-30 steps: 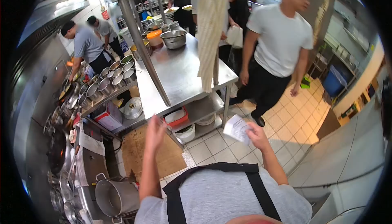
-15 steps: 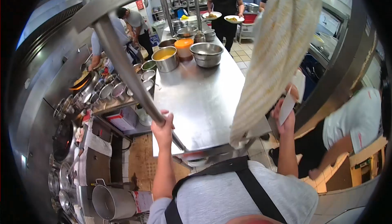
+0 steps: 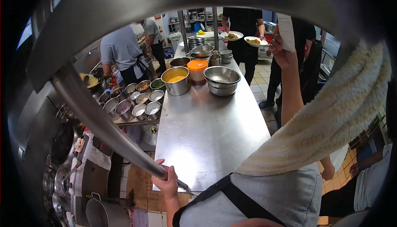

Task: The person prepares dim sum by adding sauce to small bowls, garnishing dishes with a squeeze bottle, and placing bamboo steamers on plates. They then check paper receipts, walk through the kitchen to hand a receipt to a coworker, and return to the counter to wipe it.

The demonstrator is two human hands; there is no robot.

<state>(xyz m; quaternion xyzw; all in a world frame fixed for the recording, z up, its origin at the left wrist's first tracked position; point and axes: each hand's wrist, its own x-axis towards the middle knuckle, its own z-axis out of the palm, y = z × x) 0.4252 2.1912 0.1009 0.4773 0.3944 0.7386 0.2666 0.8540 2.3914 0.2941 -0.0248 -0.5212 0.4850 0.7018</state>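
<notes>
My left hand [image 3: 167, 180] is wrapped round a slanting metal post [image 3: 124, 144] at the near left corner of the steel table [image 3: 206, 132]. Raised toward the upper right, my right hand [image 3: 283, 54] grips a white paper slip [image 3: 286, 32], with its fingers closed on the lower part. A fluffy cream towel [image 3: 322, 119] hangs close to the camera and hides part of my right forearm. What is written on the slip cannot be read.
On the table stand a pot of yellow liquid [image 3: 176, 82], an orange-lidded tub [image 3: 197, 70] and metal bowls [image 3: 222, 80]. Small ingredient pots [image 3: 123, 106] fill the left counter. Across the table, a person holds two plates of food [image 3: 256, 41]. Other people work at both sides.
My right hand has risen with the paper slip, from beside the towel to high above the table's right side. The towel has swung to the right. My left hand stays on the post.
</notes>
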